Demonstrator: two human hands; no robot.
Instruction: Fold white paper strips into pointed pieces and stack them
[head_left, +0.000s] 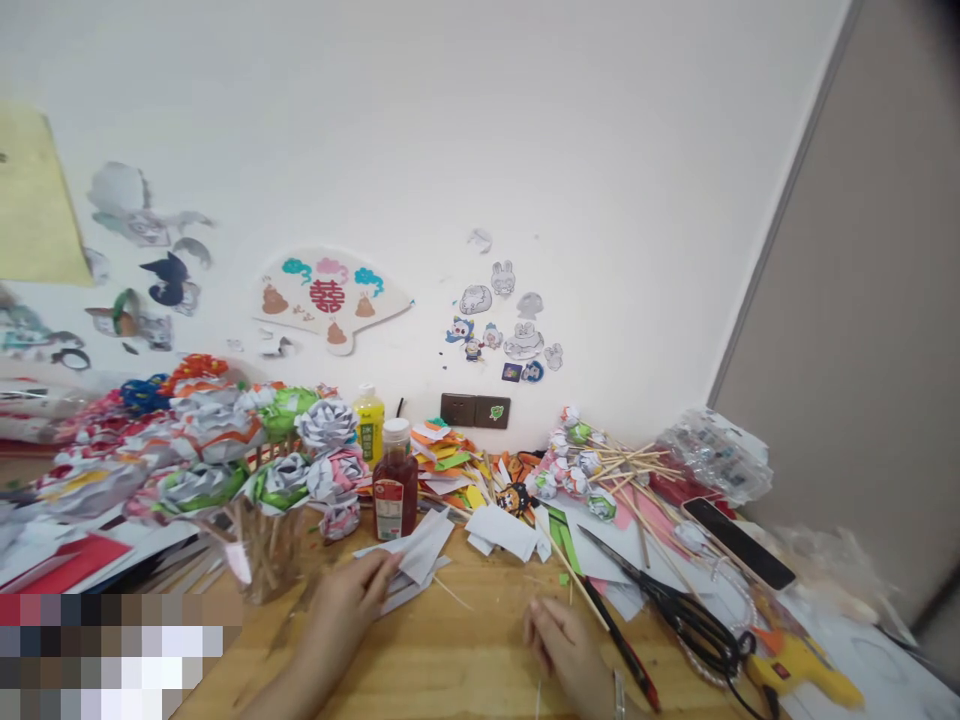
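The grip of the left hand (pixel 341 605) reaches forward over the pale wooden surface (pixel 465 655), fingertips on the near end of a folded white paper strip (pixel 418 545). Whether it pinches the strip or only presses it flat cannot be told. The strip lies just in front of a dark red glue bottle with a white cap (pixel 395 487), probably kept there so paper and glue sit within one short reach.

The right hand (pixel 559 635) rests low on the surface with its fingers half curled. Its grip looks loose, but the blur hides whether anything thin sits in it. Just beside it lies a slim red-and-black pen (pixel 624 648), and further right are long black-handled scissors (pixel 679 610) and a yellow glue gun (pixel 802 668), laid aside yet close.

To the left, rolled paper flowers on wooden sticks (pixel 225 460) stand upright in a clear holder (pixel 264 560), which likely keeps their heads from being crushed. Smaller paper buds on bare sticks (pixel 592 468) lie in a loose heap near the wall, with a black phone (pixel 739 543) flat beside them
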